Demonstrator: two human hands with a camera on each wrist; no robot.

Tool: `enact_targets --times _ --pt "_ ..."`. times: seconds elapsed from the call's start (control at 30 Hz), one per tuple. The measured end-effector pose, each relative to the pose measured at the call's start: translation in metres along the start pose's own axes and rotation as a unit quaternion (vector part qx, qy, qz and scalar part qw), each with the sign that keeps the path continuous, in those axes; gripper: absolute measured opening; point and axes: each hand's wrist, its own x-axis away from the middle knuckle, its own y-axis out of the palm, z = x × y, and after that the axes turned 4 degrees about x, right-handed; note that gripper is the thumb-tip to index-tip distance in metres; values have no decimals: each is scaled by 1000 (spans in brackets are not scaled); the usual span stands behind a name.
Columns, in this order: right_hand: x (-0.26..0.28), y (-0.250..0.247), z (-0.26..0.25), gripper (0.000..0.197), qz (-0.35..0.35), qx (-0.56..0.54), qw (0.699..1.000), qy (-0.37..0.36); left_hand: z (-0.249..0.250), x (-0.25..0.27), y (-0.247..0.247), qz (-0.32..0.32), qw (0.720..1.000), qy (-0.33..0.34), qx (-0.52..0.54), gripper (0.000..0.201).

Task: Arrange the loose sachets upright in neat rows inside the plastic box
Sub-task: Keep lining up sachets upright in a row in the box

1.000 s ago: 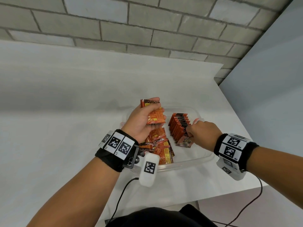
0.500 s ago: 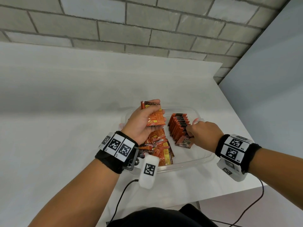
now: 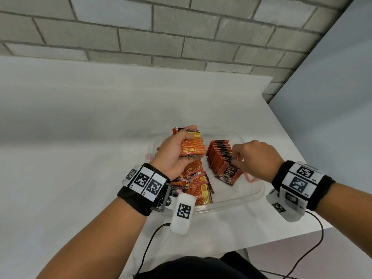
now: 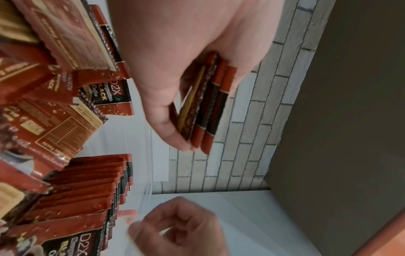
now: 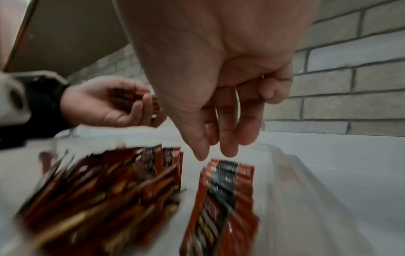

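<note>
Since a second ago right hand (image 3: 254, 158) lifted off near end of row, fingers (image 5: 228, 138) now loose and spread just above standing sachets, holding nothing. Left hand (image 3: 177, 152) unchanged, gripping small stack of sachets (image 3: 191, 144) above far-left part of clear plastic box (image 3: 251, 198) on white table (image 3: 80, 158). Row of upright sachets (image 3: 219, 156) in box centre, nearest one (image 3: 228, 174) tilted toward camera, label showing. Loose heap of sachets (image 3: 198, 186) lying flat in near-left part of box, under left wrist. Brick wall (image 3: 181, 37) behind.
</note>
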Motion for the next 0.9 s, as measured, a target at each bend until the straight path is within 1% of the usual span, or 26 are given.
enact_targets --times 0.07,0.13,0.17,0.23,0.33,0.43,0.5,0.53,0.63,0.67,0.7,0.73,0.77,0.8,0.87,0.9 --pt "-2 -9 4 13 48 -110 993 3 0 1 1 -16 1000 -10 -13 26" --pt "-3 -21 1 14 83 -234 969 11 -1 2 4 -35 998 -13 -47 25" --pt "-4 -27 -2 16 89 -287 954 17 -1 2 6 -43 997 -12 -63 25" --pt "-3 -34 -10 23 68 -374 925 24 -2 4 11 -57 994 -13 -90 29" --pt "-3 -36 -18 32 21 -458 888 10 -4 5 15 -73 990 -9 -122 37" --pt "-3 -35 -21 24 8 -533 846 9 -6 6 17 -78 989 -6 -124 42" --pt "-2 -35 -20 17 22 -562 827 14 -6 7 16 -81 990 -7 -118 38" --pt "-2 -36 -19 15 44 -562 826 16 -5 7 16 -78 990 -7 -114 37" --pt "2 -36 -16 16 155 -525 837 3 -3 5 14 -39 997 0 -68 47" --pt "4 -36 -16 18 183 -508 842 -6 -3 5 13 -30 998 2 -53 46" --pt "7 -35 -17 20 200 -485 851 -20 -3 5 13 -30 999 1 -43 41" --pt "9 -33 -19 24 201 -457 866 -37 -3 5 14 -36 999 0 -35 33" --pt "11 -31 -21 27 183 -432 881 -53 -2 6 15 -41 999 0 -33 25" --pt "13 -30 -23 29 149 -410 897 -66 -2 6 16 -43 998 3 -34 21" --pt "16 -32 -23 30 80 -379 919 -75 -3 5 17 -42 998 16 -44 31" --pt "17 -34 -22 30 71 -379 920 -69 -4 5 18 -42 998 22 -52 36"
